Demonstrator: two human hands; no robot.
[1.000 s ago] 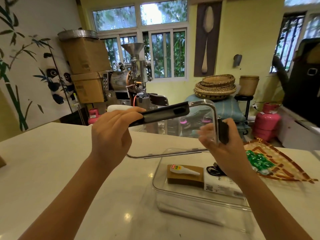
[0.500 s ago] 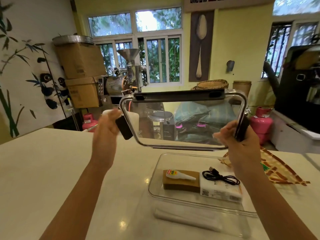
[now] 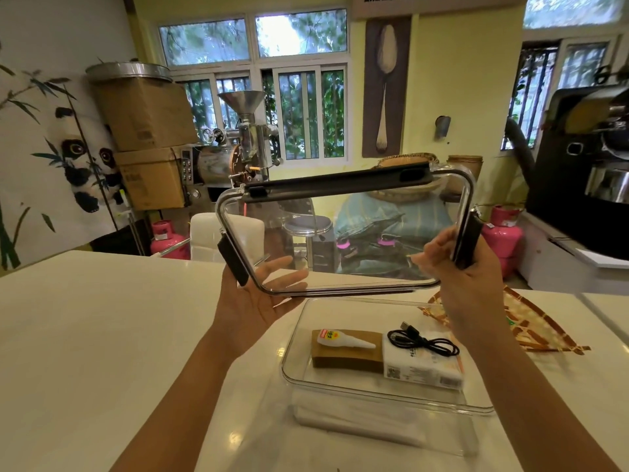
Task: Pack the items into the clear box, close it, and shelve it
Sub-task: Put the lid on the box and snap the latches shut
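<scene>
The clear box (image 3: 289, 376) stands open on the white table. Inside lie a brown block (image 3: 343, 356), a small white glue tube (image 3: 343, 340) on top of it, a white carton (image 3: 422, 371) and a coiled black cable (image 3: 422, 342). I hold the clear lid (image 3: 343, 233), with black latches, upright above the box's far edge. My left hand (image 3: 255, 301) supports its lower left corner, palm up. My right hand (image 3: 466, 267) grips the right edge at a latch.
A patterned woven mat (image 3: 531, 325) lies on the table right of the box. Beyond the table stand a white chair (image 3: 211, 240), pink gas cylinders (image 3: 500, 233), a metal roaster (image 3: 238, 155) and stacked cardboard boxes (image 3: 146, 144).
The lid has turned from edge-on to upright and facing me, tilted slightly. My left hand shifted from the long latch to the lower left corner, palm up. The view rose a little.
</scene>
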